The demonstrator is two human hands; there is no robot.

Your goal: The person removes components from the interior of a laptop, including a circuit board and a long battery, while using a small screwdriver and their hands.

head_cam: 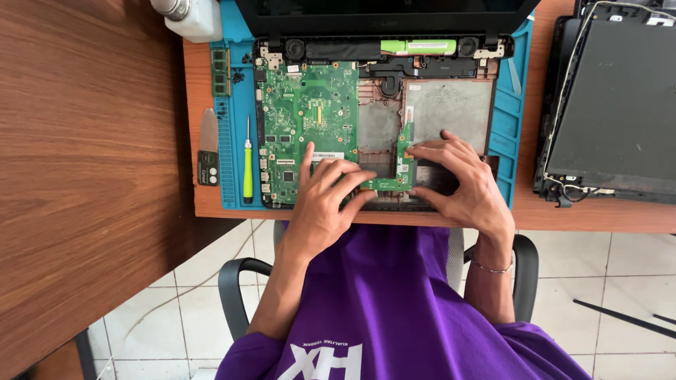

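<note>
The wooden desk [84,141] carries a blue work mat [236,141], and on it lies an opened laptop base [451,105] with its green main board [306,119]. A green-handled screwdriver [248,172] rests on the mat at the left. Both hands pinch the small L-shaped green board [403,165] at the front middle of the base: the left hand [320,207] holds its lower edge, the right hand [461,183] its upper arm. It seems wise to keep this board level, hold only the edges, and use no force.
</note>
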